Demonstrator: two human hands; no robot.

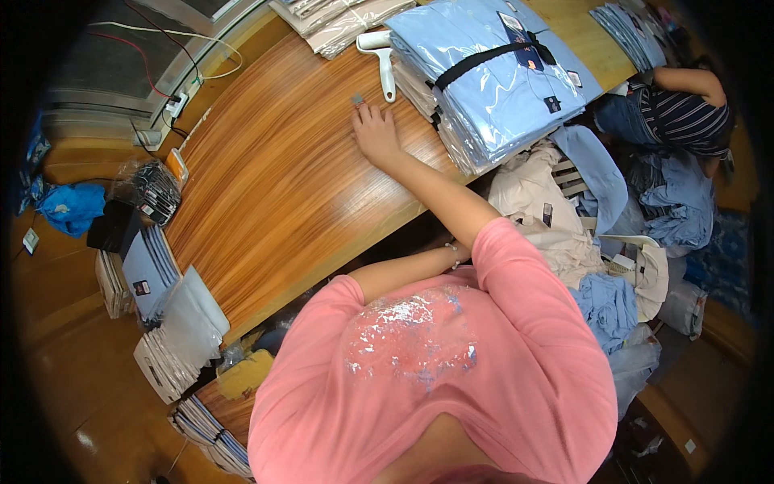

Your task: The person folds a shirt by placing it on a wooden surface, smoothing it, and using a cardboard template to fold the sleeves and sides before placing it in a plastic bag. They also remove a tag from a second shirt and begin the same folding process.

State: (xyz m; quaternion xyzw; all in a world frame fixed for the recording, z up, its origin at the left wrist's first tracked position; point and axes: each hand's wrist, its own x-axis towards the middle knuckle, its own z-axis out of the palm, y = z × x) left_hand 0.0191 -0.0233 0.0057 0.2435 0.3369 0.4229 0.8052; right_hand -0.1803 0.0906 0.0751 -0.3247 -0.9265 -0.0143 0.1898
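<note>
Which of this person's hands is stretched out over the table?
The right hand, palm down over the wooden table near the white lint roller; the left hand sits by the right sleeve, partly hidden.

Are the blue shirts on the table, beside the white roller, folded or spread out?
Folded: the blue shirts lie as flat rectangles in a neat stack, wrapped in clear plastic, with a black strap across the top.

Small grey squarish piece (358, 99), lying flat on brown wood-grain tabletop (266, 177).

1 blue bag (72, 208), white cable (193, 35), co-worker (684, 119) in striped shirt
</note>
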